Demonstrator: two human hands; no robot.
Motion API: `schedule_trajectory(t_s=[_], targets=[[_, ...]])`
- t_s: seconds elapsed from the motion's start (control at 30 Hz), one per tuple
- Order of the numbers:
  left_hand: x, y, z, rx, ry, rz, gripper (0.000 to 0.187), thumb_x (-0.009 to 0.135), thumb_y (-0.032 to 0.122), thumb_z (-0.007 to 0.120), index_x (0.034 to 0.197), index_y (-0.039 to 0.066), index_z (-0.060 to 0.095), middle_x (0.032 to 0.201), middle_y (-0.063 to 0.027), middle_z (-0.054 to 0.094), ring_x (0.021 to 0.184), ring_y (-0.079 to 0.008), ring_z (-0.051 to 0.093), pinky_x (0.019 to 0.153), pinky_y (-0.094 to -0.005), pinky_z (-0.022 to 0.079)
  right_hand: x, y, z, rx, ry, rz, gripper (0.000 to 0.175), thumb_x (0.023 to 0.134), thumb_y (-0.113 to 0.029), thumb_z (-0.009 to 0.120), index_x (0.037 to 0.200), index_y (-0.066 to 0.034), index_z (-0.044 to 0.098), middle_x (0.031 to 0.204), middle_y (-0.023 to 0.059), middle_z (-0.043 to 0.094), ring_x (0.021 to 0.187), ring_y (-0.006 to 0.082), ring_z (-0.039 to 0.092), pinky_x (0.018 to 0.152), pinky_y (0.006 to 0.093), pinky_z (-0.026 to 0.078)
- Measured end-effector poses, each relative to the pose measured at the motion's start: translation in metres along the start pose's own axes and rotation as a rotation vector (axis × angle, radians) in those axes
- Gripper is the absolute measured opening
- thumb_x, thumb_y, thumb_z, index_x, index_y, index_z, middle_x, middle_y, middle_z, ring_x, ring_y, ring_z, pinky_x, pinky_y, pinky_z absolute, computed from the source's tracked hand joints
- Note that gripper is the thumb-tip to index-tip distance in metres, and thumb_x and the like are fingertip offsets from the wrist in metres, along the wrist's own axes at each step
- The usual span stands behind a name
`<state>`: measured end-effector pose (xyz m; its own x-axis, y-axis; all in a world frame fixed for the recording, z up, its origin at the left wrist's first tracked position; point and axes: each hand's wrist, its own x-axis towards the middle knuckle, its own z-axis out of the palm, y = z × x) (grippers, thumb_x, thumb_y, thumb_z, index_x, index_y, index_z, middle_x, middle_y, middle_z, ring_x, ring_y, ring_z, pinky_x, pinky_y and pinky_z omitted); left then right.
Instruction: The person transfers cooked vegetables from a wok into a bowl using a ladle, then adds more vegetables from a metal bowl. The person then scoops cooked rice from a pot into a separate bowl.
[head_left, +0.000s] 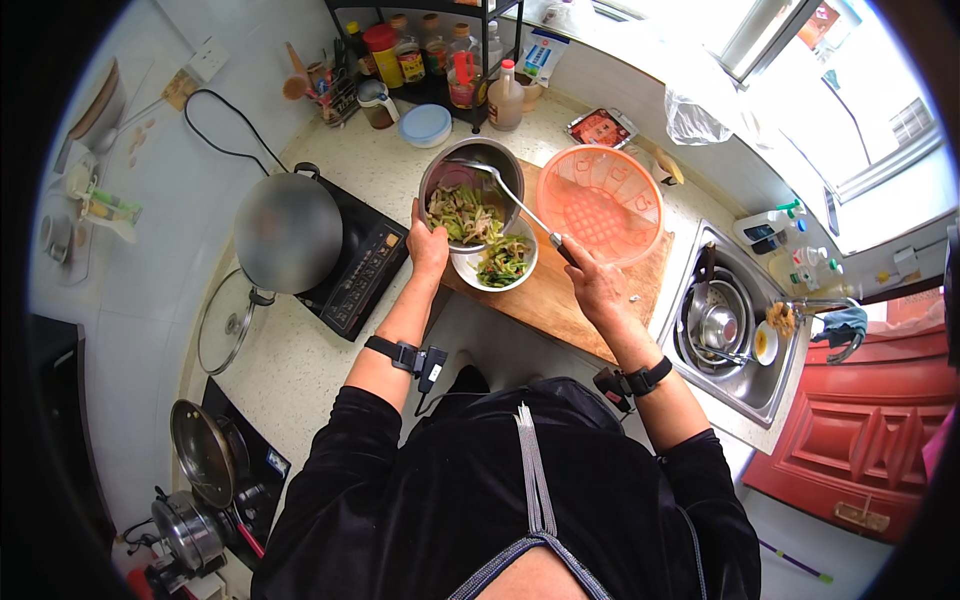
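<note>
My left hand (428, 241) grips the rim of a grey metal bowl (512, 159), which is tilted towards me and holds cooked green vegetables with what looks like sliced meat (465, 214). In my right hand (592, 277) is the black handle of a long metal spoon or ladle (517, 201); its head lies inside the metal bowl. Below that bowl's lower edge, partly covered by it, a white bowl (466, 271) with similar green food (504, 262) stands at the near edge of a wooden cutting board (577, 315).
An orange plastic basket (600, 202) rests on the board. Left stands a black induction cooker (360, 285) bearing a round pan, blurred on top, beside a glass lid (226, 322). A steel sink (776, 375) with dishes is right. Behind are a lidded container (425, 124) and bottles (505, 97).
</note>
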<state>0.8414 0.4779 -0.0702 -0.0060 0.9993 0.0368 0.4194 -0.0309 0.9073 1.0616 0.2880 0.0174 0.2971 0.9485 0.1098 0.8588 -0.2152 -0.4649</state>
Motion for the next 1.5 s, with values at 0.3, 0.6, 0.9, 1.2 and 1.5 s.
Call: schedule_trajectory(t_s=[0.3,0.6,0.9,1.2,1.5], targets=[[0.006,-0.006,-0.008,0.076,-0.093,-0.010,0.072,0.073,0.000,0.050,0.143,0.005,0.032,0.116,-0.0248,0.061,0.110,-0.0353,0.059,0.094,-0.0372,0.045,-0.006,0.005,-0.012,-0.118,-0.136,-0.156,0.050,0.081,-0.017,0.066,0.129,-0.0277,0.055,0.085,0.0124,0.059,0.075,0.0330,0.062,0.066,0.0437,0.049],[-0.003,0.014,-0.009,0.161,-0.086,-0.024,0.075,0.075,0.000,0.049,0.146,0.012,0.029,0.116,-0.0260,0.060,0.107,-0.0360,0.060,0.092,-0.0390,0.046,-0.014,0.021,-0.013,-0.128,-0.157,-0.159,0.048,0.084,-0.019,0.063,0.130,-0.0296,0.053,0.085,0.0151,0.058,0.070,0.0340,0.062,0.062,0.0448,0.049],[-0.009,0.017,-0.006,0.117,-0.054,-0.045,0.075,0.076,-0.003,0.046,0.147,0.013,0.028,0.121,-0.0221,0.059,0.107,-0.0340,0.061,0.092,-0.0383,0.045,-0.024,0.027,-0.012,-0.098,-0.161,-0.116,0.049,0.083,-0.018,0.064,0.129,-0.0300,0.054,0.085,0.0150,0.058,0.070,0.0349,0.062,0.062,0.0457,0.049],[-0.012,0.024,-0.007,0.153,-0.080,-0.108,0.075,0.077,-0.003,0.046,0.147,0.013,0.026,0.127,-0.0211,0.056,0.111,-0.0324,0.059,0.094,-0.0379,0.045,-0.034,0.037,-0.019,-0.094,-0.190,-0.058,0.049,0.082,-0.015,0.064,0.128,-0.0271,0.056,0.092,0.0157,0.061,0.078,0.0364,0.062,0.068,0.0450,0.049],[-0.009,0.017,-0.001,0.123,-0.027,-0.030,0.075,0.076,-0.004,0.045,0.147,0.011,0.026,0.129,-0.0198,0.055,0.114,-0.0318,0.058,0.095,-0.0359,0.044,-0.047,0.048,-0.017,-0.121,-0.150,-0.065,0.047,0.084,-0.016,0.062,0.129,-0.0277,0.053,0.084,0.0115,0.058,0.073,0.0329,0.061,0.062,0.0448,0.046]])
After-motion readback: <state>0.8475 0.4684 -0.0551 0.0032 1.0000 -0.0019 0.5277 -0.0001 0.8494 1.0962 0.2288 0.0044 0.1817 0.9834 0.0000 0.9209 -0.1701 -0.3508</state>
